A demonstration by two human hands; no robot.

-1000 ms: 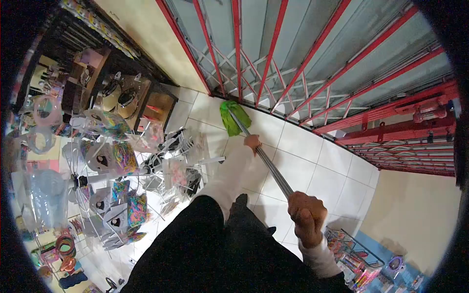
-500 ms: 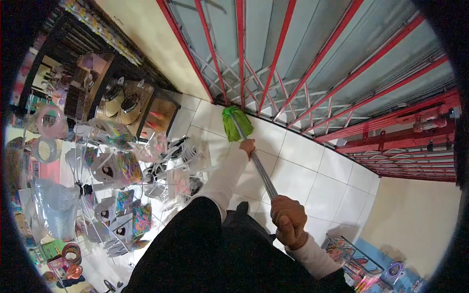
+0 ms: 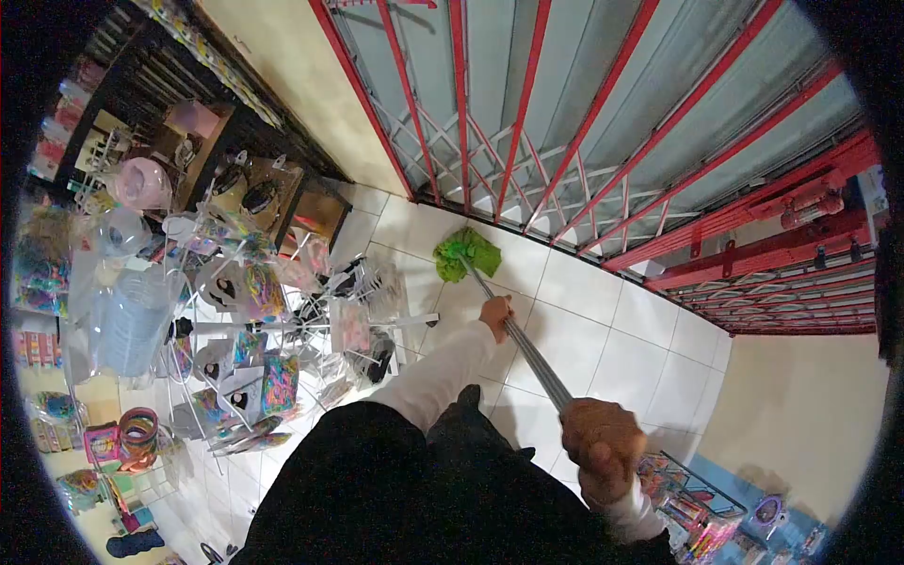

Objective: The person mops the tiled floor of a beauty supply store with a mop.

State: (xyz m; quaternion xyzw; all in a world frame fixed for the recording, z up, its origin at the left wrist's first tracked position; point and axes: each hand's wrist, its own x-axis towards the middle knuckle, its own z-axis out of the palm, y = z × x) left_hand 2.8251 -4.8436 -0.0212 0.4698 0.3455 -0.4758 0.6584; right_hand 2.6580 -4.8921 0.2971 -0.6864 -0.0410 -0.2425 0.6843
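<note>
A mop with a grey metal handle (image 3: 539,363) slants across the view, its green cloth head (image 3: 467,254) lying bunched on the white tiled floor (image 3: 603,325). My left hand (image 3: 496,317) is closed around the lower part of the handle. Higher up, near the handle's top end, my right hand (image 3: 604,446) grips it in a fist. The mop head lies a short way from the foot of the red folding gate. One dark shoe (image 3: 468,397) shows below my left forearm.
The red folding gate (image 3: 513,122) runs along the far side. To the left stand a wire display rack (image 3: 235,325) with bagged goods and a dark shelf (image 3: 315,212). A wire basket of packets (image 3: 697,504) sits at lower right, beside a cream wall (image 3: 800,414).
The mop head has come away from the gate's foot toward me and spread out. Both my hands have shifted back and to the right with the handle.
</note>
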